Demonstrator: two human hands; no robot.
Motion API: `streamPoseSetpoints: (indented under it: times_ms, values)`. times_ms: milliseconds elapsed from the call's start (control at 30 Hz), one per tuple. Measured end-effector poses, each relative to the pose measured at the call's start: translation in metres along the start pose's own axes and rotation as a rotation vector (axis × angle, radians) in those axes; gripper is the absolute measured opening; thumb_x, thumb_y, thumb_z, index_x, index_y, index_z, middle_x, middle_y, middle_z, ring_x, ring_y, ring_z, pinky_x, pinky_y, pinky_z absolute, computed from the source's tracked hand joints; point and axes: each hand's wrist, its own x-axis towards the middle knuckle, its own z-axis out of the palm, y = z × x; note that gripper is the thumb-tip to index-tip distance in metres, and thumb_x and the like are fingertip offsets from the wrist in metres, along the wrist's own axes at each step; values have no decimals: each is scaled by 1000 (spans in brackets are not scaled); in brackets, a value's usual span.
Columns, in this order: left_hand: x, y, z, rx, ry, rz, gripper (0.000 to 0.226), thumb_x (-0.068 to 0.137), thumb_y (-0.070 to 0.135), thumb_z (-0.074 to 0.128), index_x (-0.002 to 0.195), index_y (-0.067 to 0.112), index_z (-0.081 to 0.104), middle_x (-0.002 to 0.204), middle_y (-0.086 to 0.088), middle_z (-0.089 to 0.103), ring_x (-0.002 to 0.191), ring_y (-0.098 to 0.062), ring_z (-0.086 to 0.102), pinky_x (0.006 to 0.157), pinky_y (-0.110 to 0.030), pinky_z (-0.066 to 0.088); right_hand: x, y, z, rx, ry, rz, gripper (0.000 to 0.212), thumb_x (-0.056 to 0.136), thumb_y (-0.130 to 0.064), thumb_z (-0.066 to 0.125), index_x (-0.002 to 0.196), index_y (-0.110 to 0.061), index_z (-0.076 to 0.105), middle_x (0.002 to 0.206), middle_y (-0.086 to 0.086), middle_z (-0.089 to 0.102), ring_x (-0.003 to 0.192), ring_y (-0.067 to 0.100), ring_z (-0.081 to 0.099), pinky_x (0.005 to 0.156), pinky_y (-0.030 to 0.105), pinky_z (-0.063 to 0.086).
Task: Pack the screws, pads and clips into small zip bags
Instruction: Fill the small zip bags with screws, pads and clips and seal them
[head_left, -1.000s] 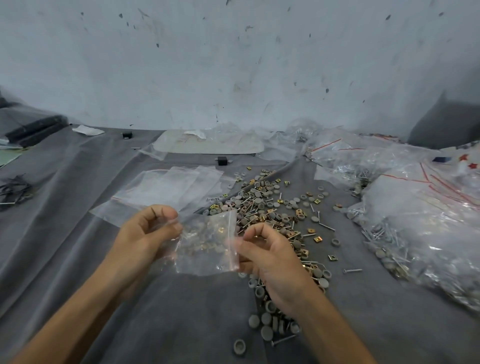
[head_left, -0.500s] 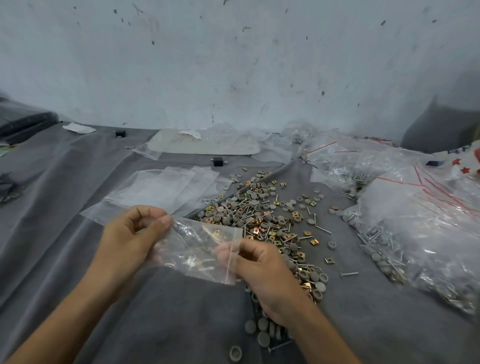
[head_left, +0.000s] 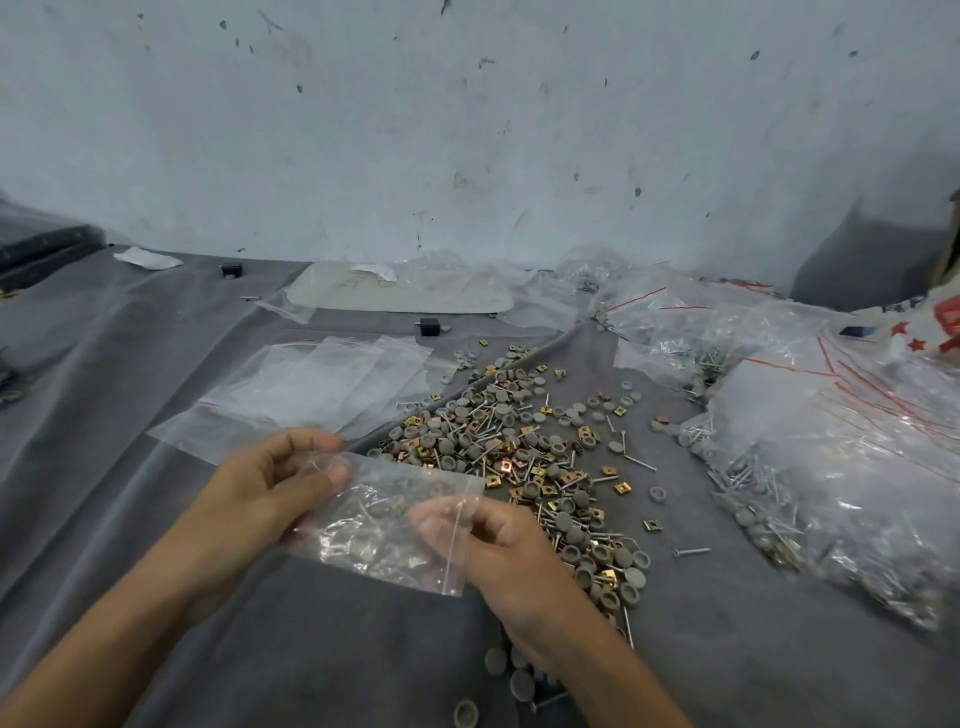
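Observation:
A small clear zip bag (head_left: 384, 525) with a red seal line lies nearly flat between my hands, low over the grey cloth, with parts inside it. My left hand (head_left: 265, 486) pinches its left end between thumb and fingers. My right hand (head_left: 493, 551) pinches the sealed right end, partly behind the plastic. Just beyond and to the right spreads a loose pile of grey round pads, gold square clips and thin screws (head_left: 524, 457). Empty zip bags (head_left: 322, 384) lie flat behind my left hand.
Filled zip bags (head_left: 831, 457) with red seals are heaped along the right side. A white tray-like sheet (head_left: 405, 293) lies at the back by the wall. Small black blocks (head_left: 428, 327) sit on the grey cloth (head_left: 104, 415). Stray pads (head_left: 465, 714) lie near the front edge.
The bag went from upright to tilted down and nearly flat. Both hands lowered with it, and the right hand slid further along the seal end.

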Motion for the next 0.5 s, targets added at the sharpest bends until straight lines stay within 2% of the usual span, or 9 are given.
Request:
streamPoseSetpoints:
  times_ms: [67, 100, 167, 233, 300, 333, 400, 433, 500]
  values:
    - [-3, 3, -3, 21, -85, -10, 48, 69, 26, 92, 111, 35, 71, 112, 2, 74, 89, -23, 73, 78, -42, 56, 0, 2, 0, -11, 2, -1, 13, 91, -12, 74, 102, -16, 77, 107, 5, 76, 102, 25, 72, 91, 45, 60]
    - [-3, 4, -7, 22, -131, -18, 54, 66, 28, 91, 114, 39, 69, 121, 3, 72, 100, -26, 73, 84, -46, 56, 0, 1, 0, -14, -2, -2, 17, 89, -11, 77, 104, -18, 76, 106, 5, 76, 101, 24, 73, 90, 43, 60]
    - [-5, 6, -12, 41, -185, -45, 68, 61, 31, 92, 121, 45, 65, 129, 5, 68, 110, -26, 70, 82, -37, 60, 1, 0, -3, -20, -16, -10, 27, 84, -13, 82, 107, -26, 75, 102, 2, 76, 99, 20, 73, 86, 37, 61]
    - [-7, 6, -14, 73, -190, -29, 72, 62, 33, 96, 125, 46, 63, 128, 5, 68, 104, -23, 72, 73, -28, 60, 1, 0, -6, -66, -54, -30, 39, 80, -17, 83, 112, -37, 73, 95, -6, 76, 95, 13, 73, 83, 29, 59]
    - [-8, 8, -9, 143, -136, 30, 61, 68, 36, 91, 123, 42, 64, 124, 3, 68, 83, -17, 74, 61, -26, 57, 1, 0, -6, -103, -74, -29, 49, 78, -17, 83, 118, -42, 68, 96, -11, 76, 97, 8, 72, 82, 24, 58]
    - [-7, 7, -7, 275, -72, 68, 58, 68, 42, 83, 122, 41, 62, 127, 3, 65, 81, -13, 72, 64, -27, 57, 1, 0, -7, -116, -77, -31, 52, 79, -17, 83, 121, -42, 66, 98, -13, 76, 97, 7, 72, 83, 24, 57]
    - [-7, 3, -3, 675, 65, 182, 73, 63, 66, 68, 130, 44, 52, 145, 6, 49, 111, -9, 62, 93, -34, 53, 0, 1, -6, -162, -78, -56, 55, 78, -22, 85, 123, -45, 64, 104, -10, 76, 99, 9, 71, 88, 31, 59]
    - [-10, 3, -1, 810, 93, 269, 83, 64, 77, 62, 138, 44, 46, 152, 10, 40, 130, -10, 49, 108, -38, 44, 0, 1, -5, -211, -77, -75, 57, 76, -27, 86, 123, -48, 63, 105, -7, 75, 98, 11, 71, 90, 34, 59]
    - [-17, 5, 8, 848, -30, 420, 95, 63, 90, 62, 146, 50, 39, 156, 25, 30, 145, -2, 28, 116, -41, 30, -1, 4, -1, -314, -102, -109, 60, 74, -32, 87, 127, -49, 62, 108, 0, 75, 99, 19, 72, 94, 43, 58]
